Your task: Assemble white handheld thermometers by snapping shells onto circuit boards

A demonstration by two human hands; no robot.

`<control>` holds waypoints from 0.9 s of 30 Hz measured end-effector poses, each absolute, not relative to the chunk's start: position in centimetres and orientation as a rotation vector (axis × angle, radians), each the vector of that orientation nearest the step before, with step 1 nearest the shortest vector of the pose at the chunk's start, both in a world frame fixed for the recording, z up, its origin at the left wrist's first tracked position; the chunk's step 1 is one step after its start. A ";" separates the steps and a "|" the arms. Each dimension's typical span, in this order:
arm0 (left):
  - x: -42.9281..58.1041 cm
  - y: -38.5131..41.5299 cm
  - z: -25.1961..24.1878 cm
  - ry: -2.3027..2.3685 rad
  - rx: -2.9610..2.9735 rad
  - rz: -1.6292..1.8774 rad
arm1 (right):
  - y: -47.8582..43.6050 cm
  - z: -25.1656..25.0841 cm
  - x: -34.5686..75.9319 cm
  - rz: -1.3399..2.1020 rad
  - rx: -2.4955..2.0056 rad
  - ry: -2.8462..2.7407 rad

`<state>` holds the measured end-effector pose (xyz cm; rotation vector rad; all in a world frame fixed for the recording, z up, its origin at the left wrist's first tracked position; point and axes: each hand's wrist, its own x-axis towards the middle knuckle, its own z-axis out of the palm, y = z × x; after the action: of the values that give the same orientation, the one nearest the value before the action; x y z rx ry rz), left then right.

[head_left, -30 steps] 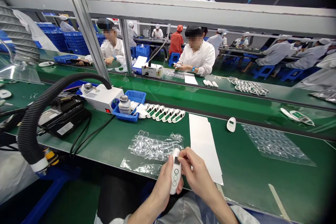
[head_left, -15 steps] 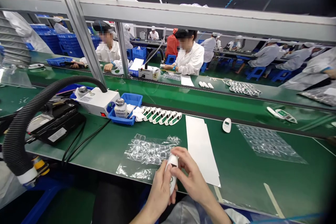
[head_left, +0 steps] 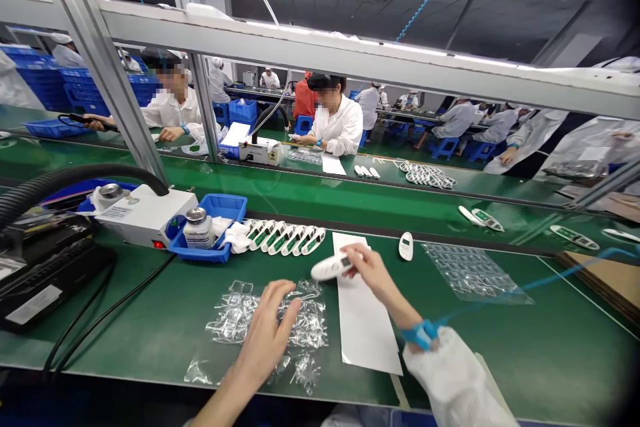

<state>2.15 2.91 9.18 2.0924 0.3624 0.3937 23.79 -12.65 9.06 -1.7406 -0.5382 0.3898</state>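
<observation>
Between the fingertips of my right hand [head_left: 366, 268] is a white handheld device [head_left: 330, 269] with a small dark screen, held tilted above the white paper sheets [head_left: 367, 320]. My left hand [head_left: 270, 327] is empty, its fingers apart, over a plastic sheet of clear square pieces [head_left: 233, 313]. A row of several open white casings with green circuit boards [head_left: 286, 238] lies beyond my hands. Another white device [head_left: 406, 247] lies on the bench to the right of the papers. A blue band circles my right wrist.
A blue tray [head_left: 200, 253] holds a metal-capped bottle [head_left: 199, 230] and white cloth. Left of it stand a white box with a black hose [head_left: 150, 213] and black equipment [head_left: 55, 273]. Another clear plastic sheet [head_left: 475, 273] lies right. Co-workers sit across the green conveyor [head_left: 320, 203].
My hands have parted. My right hand has carried the white device forward, away from my body, while my left hand has let go and opened. The view has shifted to the right.
</observation>
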 end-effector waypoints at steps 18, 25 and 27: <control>21.1 4.5 7.6 0.185 2.684 0.545 | -12.2 5.5 34.1 -0.019 -1.958 -0.643; 17.7 4.0 10.0 0.306 2.298 0.425 | -12.3 7.4 27.9 0.046 -1.851 -0.746; 15.6 3.7 10.6 0.311 2.132 0.334 | -11.6 7.9 25.8 0.081 -1.788 -0.788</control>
<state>15.61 3.67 10.65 2.1318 0.3111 0.3343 25.84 -11.65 7.89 -1.7880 -0.7876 0.0806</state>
